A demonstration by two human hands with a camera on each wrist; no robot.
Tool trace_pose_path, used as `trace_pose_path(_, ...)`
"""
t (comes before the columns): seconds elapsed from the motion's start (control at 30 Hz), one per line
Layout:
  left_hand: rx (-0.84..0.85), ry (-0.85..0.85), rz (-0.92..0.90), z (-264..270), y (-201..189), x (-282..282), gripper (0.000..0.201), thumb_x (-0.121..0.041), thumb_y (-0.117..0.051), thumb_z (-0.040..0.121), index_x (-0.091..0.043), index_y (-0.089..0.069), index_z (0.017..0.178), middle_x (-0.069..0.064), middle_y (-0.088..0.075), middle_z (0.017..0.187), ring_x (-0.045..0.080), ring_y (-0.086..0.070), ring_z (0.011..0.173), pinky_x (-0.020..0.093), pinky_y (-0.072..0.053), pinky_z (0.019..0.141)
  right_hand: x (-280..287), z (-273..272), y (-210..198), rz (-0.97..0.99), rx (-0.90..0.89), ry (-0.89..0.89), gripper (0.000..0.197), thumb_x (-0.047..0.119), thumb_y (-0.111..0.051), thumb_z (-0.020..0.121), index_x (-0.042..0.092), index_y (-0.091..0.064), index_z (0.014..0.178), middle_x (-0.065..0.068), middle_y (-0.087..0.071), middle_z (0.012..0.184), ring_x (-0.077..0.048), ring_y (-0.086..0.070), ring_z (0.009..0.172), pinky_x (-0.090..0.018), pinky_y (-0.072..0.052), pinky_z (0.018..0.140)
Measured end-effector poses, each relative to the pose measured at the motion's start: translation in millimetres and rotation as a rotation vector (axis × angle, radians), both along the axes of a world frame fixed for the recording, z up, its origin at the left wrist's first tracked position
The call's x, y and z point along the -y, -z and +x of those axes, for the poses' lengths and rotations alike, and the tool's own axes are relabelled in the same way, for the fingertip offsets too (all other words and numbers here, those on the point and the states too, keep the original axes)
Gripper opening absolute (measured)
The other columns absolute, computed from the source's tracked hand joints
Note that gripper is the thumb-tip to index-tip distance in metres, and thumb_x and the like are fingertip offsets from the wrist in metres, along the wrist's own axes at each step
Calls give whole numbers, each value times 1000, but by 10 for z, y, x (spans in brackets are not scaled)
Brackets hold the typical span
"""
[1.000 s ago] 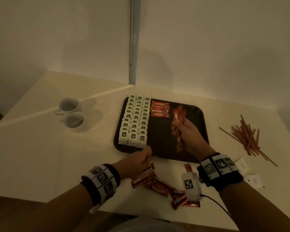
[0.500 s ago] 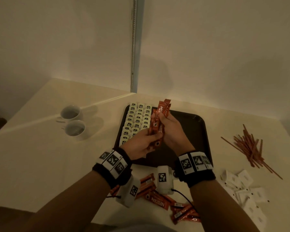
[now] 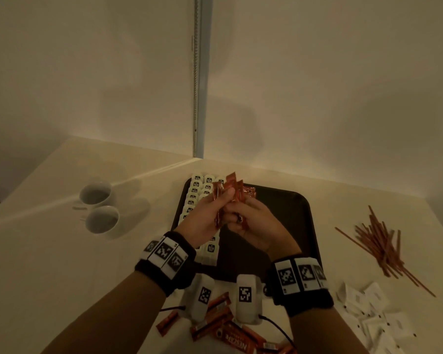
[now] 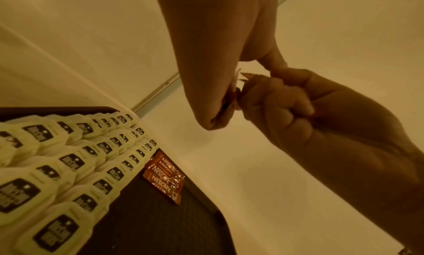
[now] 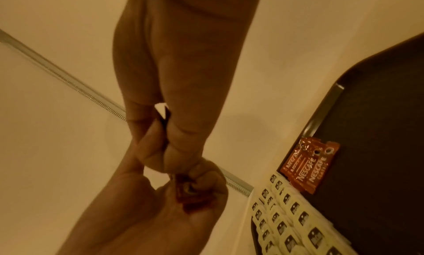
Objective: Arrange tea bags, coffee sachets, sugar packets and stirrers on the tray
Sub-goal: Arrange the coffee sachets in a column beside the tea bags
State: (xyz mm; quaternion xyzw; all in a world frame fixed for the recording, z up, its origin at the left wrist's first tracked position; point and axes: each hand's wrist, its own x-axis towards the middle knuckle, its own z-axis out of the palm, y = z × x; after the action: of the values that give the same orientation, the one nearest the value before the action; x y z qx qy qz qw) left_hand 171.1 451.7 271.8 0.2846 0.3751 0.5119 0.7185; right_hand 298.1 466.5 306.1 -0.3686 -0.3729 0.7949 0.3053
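Over the black tray (image 3: 302, 226), my left hand (image 3: 212, 210) and right hand (image 3: 248, 218) meet and together grip a bunch of red coffee sachets (image 3: 232, 186), held upright. In the right wrist view the sachets' lower ends (image 5: 185, 192) sit in the left hand's curled fingers. Several rows of white tea bags (image 3: 205, 187) fill the tray's left side. A few Nescafe sachets (image 4: 165, 175) lie flat at the tray's far edge beside them. My hands hide the middle of the tray.
Loose coffee sachets (image 3: 228, 330) lie at the table's near edge. White sugar packets (image 3: 374, 320) are at the near right, with a heap of brown stirrers (image 3: 379, 241) beyond them. Two white cups (image 3: 97, 205) stand left of the tray. A wall rises behind.
My left hand left the loose sachets at the near edge and rose to join the right hand. The bunch now stands higher over the tray's far left.
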Motion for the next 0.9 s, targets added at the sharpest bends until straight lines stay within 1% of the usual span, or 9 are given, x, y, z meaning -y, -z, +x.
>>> trace_pose_path(0.1,54,14,-25,9,29,-32,35,-29,-50,93,-4,-59,116,4,-71,77,11,-69,69,23,-54,61,2,8,-11,-92,-26,-95,15,8,-39,96,6,-54,94,-6,-52,69,-8,-43,53,-16,-29,44)
trace_pose_path(0.2,31,19,-71,-7,107,-26,32,-35,-54,88,-11,-66,106,-1,-51,44,8,-50,38,19,-43,40,-5,34,-8,-79,81,-175,25,20,-40,99,6,-60,95,-10,-64,75,-14,-60,58,-19,-46,45)
trace_pose_path(0.23,19,15,-83,-14,128,-31,30,-37,-56,85,-14,-68,100,-1,-48,44,9,-44,35,18,-38,37,-14,48,-4,-70,125,-199,28,24,-40,100,7,-62,95,-10,-67,77,-15,-64,62,-22,-51,48)
trace_pose_path(0.33,32,-68,-96,0,148,-64,28,-37,-54,90,-14,-67,94,7,-65,75,14,-59,56,23,-46,45,-66,53,26,27,338,-201,31,35,-45,97,10,-64,94,-7,-69,81,-14,-67,69,-24,-54,56)
trace_pose_path(0.47,200,-227,-120,40,150,-138,25,-30,-46,97,-11,-61,104,9,-70,103,20,-69,95,31,-54,75,-120,5,187,442,612,50,19,28,-59,91,19,-61,107,2,-63,104,-8,-64,83,-16,-52,57)
trace_pose_path(0.57,274,-279,-105,68,147,-169,30,-29,-48,95,-11,-57,116,14,-67,114,25,-64,108,36,-51,91,-127,-25,275,645,642,264,5,21,-63,88,21,-59,90,12,-61,91,-3,-62,78,-13,-51,58)
trace_pose_path(0.7,291,-359,-120,92,139,-185,41,-30,-45,96,-9,-49,132,17,-62,124,27,-62,112,32,-56,83,-181,-1,321,746,674,327,1,16,-65,86,16,-65,86,21,-60,87,11,-59,80,-4,-47,67)
trace_pose_path(0.77,263,-403,-142,81,153,-195,34,-27,-46,97,-9,-51,126,14,-66,115,23,-66,102,30,-57,75,-213,49,306,750,704,357,2,17,-64,87,19,-63,88,19,-59,86,7,-59,78,-2,-46,63)
trace_pose_path(0.9,161,-424,-132,-40,130,-151,10,-18,-51,96,-12,-54,88,-1,-56,63,11,-57,57,35,-52,79,-243,181,141,662,624,288,9,15,-63,88,23,-59,92,7,-62,97,-10,-63,86,-14,-53,58)
